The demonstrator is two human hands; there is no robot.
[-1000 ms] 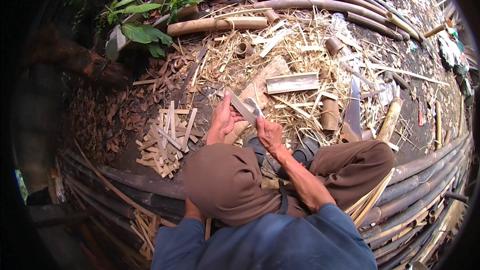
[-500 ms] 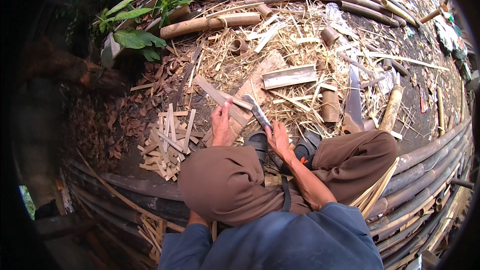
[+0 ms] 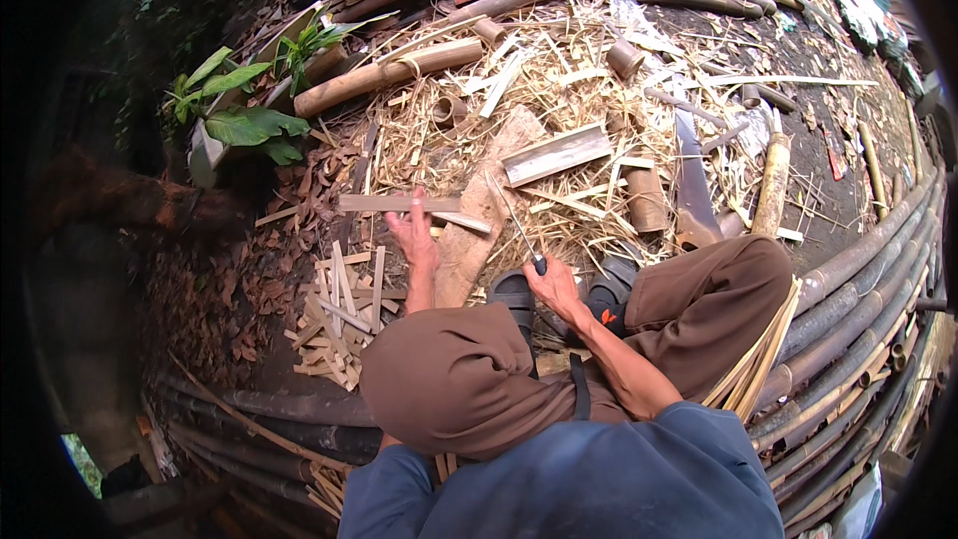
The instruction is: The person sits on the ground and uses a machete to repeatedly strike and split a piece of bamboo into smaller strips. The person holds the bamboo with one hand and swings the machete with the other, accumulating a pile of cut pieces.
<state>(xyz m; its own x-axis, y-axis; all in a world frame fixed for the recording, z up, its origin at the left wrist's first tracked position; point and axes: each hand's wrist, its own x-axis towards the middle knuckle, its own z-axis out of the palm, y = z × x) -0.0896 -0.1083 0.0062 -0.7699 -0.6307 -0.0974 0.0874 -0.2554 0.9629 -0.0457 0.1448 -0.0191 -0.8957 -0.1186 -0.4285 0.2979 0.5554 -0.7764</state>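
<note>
My left hand (image 3: 415,235) is at a flat brown bamboo slat (image 3: 374,204), one finger laid across its face and the others at its lower edge; the fingers are slightly blurred. The slat lies level in view, and a paler strip (image 3: 464,222) shows by its right end. My right hand (image 3: 555,284) is closed round the dark handle of a knife (image 3: 518,223), whose narrow blade slants up and left, apart from the slat. Beneath is a worn wooden board (image 3: 469,265). A pile of short bamboo slats (image 3: 339,324) lies beside my left knee.
A split bamboo half (image 3: 556,154) rests across the board amid pale shavings (image 3: 589,50). A broad dark saw blade (image 3: 694,175) lies to the right, near a bamboo tube (image 3: 647,200). Long poles (image 3: 848,309) stretch along the right side; a leafy plant (image 3: 239,125) grows at upper left.
The slat has turned from slanting to level, and my left hand has shifted left. The knife blade has come away from the slat and now shows edge-on. The whole view has shifted slightly.
</note>
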